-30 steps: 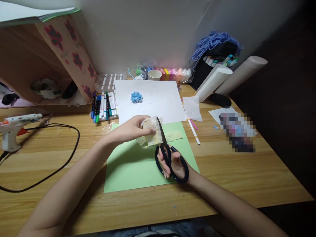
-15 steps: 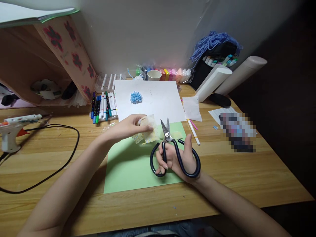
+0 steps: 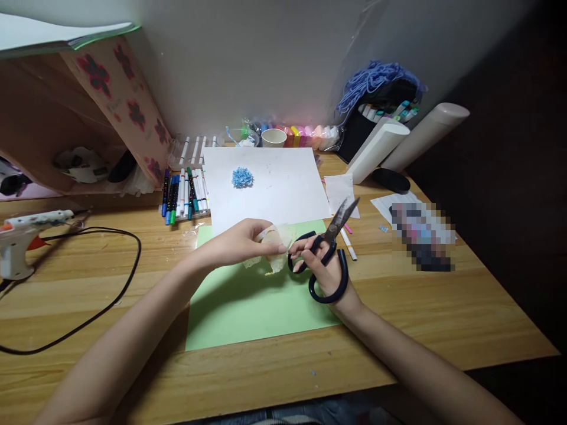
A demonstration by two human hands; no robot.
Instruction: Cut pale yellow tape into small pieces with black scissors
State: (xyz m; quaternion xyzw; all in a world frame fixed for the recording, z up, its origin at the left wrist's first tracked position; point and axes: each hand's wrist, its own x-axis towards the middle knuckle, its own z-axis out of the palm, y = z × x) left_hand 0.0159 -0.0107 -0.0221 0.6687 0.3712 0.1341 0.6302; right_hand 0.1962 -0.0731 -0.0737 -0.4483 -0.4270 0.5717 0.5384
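Between the thumb and fingers of my left hand [image 3: 248, 243] is a thin, pale yellowish piece of paper [image 3: 274, 242] with ragged edges. My right hand [image 3: 330, 271] has its fingers in the black loops of a pair of scissors [image 3: 339, 221], whose blades point up and away to the right. My right fingertips are close beside the paper; whether they touch it I cannot tell. Both hands are above a green sheet [image 3: 248, 319]. Behind them lies a white sheet [image 3: 287, 189] with a small heap of blue shreds [image 3: 242, 177] on it.
Several markers [image 3: 181, 195] lie left of the white sheet. A hot glue gun [image 3: 22, 242] with a looping black cable [image 3: 133, 271] is at far left. A paper cup [image 3: 274, 139] stands at the back. White rolls [image 3: 378, 150] and blue yarn [image 3: 372, 82] are at back right.
The scissors have turned from pointing up and slightly left to pointing right, and their blades are closer together. My left hand has moved slightly right and down with the paper, nearer my right fingers.
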